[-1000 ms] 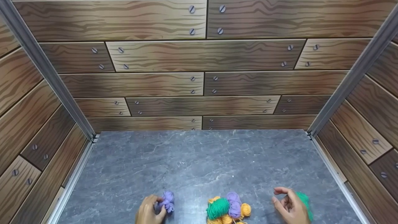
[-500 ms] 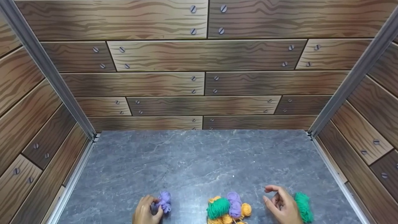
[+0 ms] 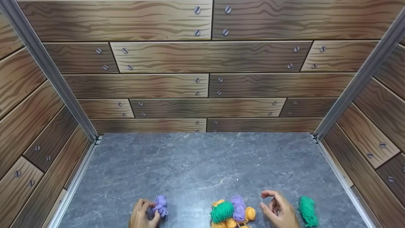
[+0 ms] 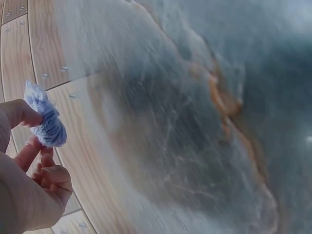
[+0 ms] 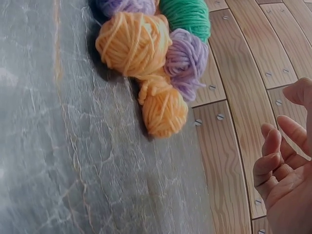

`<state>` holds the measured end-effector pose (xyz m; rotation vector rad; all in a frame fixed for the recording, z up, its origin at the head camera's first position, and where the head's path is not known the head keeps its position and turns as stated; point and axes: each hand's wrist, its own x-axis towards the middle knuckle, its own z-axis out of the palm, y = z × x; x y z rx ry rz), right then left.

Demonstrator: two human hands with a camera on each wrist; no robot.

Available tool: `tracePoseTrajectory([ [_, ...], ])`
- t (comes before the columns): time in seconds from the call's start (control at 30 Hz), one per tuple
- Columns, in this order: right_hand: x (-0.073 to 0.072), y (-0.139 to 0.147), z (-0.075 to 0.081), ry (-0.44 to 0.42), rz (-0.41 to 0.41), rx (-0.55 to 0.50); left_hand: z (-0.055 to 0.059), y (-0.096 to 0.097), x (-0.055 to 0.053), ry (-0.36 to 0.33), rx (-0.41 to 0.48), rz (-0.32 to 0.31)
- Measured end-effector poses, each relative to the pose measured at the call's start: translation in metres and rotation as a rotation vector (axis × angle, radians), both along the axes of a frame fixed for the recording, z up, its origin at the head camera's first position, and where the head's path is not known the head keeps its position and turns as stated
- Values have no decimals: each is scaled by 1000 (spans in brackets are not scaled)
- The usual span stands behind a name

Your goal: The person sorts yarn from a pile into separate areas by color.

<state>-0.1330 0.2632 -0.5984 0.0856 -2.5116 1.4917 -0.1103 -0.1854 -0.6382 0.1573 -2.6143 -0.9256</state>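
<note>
My left hand (image 3: 143, 213) pinches a small purple yarn bundle (image 3: 161, 205) between thumb and fingers, at the front left of the table. In the left wrist view the purple yarn bundle (image 4: 48, 119) shows between the fingertips. My right hand (image 3: 280, 210) holds nothing; its thumb and index finger are apart and the other fingers curl loosely. It sits between a green yarn bundle (image 3: 308, 211) on its right and a pile of yarn balls on its left. That pile has a green ball (image 3: 222, 212), a purple bundle (image 3: 239, 209) and orange balls (image 3: 250, 213).
The grey marbled table (image 3: 202, 164) extends behind the hands. Wood-patterned walls (image 3: 202, 85) with metal corner posts (image 3: 52, 72) enclose it on the back and sides. In the right wrist view, the yarn pile includes a large orange ball (image 5: 134, 45).
My left hand has moved a little to the left with the purple yarn bundle. My right hand has moved left, away from the green yarn bundle, which now shows fully. The pile stays put.
</note>
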Motion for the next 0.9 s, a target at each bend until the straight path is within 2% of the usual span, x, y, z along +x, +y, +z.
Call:
tracePoseTrajectory([
  [0.07, -1, -2, 0, -3, 14, 11, 2, -2, 1, -25, 6, 2],
  [0.37, 1, -8, -1, -86, 92, 43, 0, -5, 5, -21, 26, 64],
  [0.5, 1, -10, -3, -49, 132, 53, -2, -7, 5, -18, 25, 90],
  [0.73, 1, -15, -8, 0, 176, 45, -1, -11, 7, -69, 24, 105],
  [0.9, 0, -17, -10, 39, 245, 45, -5, -15, 7, -34, 14, 110],
])
